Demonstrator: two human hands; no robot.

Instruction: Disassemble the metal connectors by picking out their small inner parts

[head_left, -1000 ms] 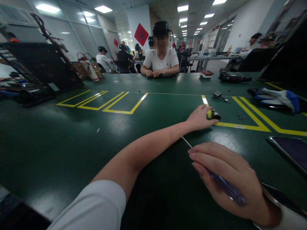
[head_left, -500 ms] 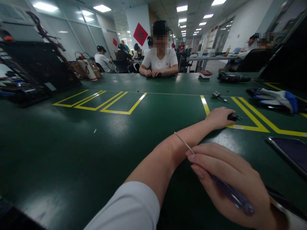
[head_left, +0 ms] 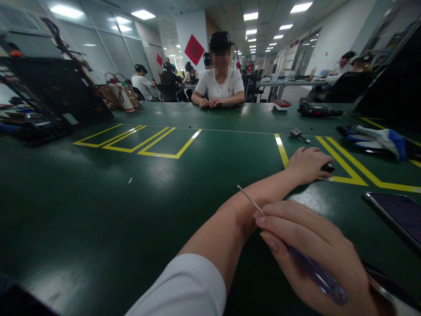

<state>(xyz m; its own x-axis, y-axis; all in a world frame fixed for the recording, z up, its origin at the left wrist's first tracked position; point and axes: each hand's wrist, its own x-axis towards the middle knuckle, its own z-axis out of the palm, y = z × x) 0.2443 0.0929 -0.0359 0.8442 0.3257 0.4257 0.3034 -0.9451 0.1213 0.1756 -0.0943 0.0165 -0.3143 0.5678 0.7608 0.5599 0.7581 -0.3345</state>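
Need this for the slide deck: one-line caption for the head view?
Left hand covers a small dark part on the green table; right hand holds a thin screwdriver.

The left arm stretched out across the front of the body toward the right, forearm bare below a white sleeve, wrist nearly straight. The left hand (head_left: pixel 307 164) lay palm down with its fingers curled under and closed over something small and dark. The right hand (head_left: pixel 315 254) rested close to the body, knuckles up, fingers folded in a pinch around a thin tool, thumb hidden underneath.
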